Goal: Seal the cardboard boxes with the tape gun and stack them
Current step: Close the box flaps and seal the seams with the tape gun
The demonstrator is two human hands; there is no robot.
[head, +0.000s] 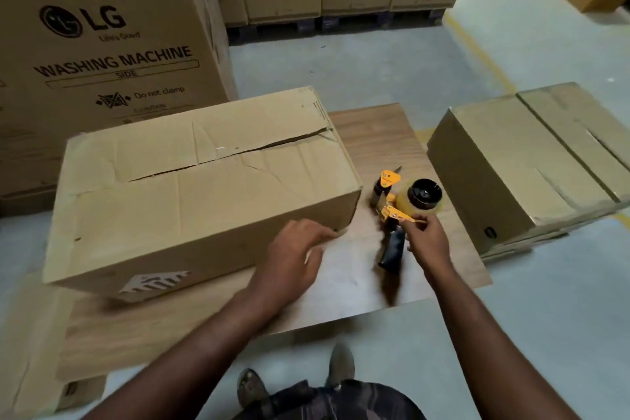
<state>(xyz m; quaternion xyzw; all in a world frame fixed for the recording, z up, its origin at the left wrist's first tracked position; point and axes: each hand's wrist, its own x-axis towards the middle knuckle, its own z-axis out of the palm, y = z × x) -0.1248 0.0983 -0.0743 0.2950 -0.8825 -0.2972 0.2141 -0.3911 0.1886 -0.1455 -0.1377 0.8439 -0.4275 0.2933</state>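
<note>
One cardboard box (204, 187) lies on the wood-grain table (371, 133), long side toward the person. Its top flaps are folded shut but the centre seam (238, 153) gapes, with no tape visible across it. The tape gun (402, 201) lies on the table just beside the box's right end, with its roll of clear tape (421, 198) on the far side and its dark handle (393, 249) pointing back toward the person.

The right hand (426, 242) pinches the gun's yellow frame just above the handle, thumb and fingertips closed on it; it is not wrapped round the handle. The left hand (293, 249) sits at the box's near bottom right corner, fingers loosely bent with the tips at the cardboard. Blur hides whether it holds the edge or only touches it.

The box looks creased and soft along its top, so the flaps will probably sag under the gun unless pressed flat beside the seam. Its weight cannot be judged. For stacking, a hold low at both short ends seems safest. The gun is best taken fully by the handle, away from the toothed blade at its front.

Taped boxes (511, 164) stand to the right, and a washing machine carton (102, 44) stands behind.
</note>
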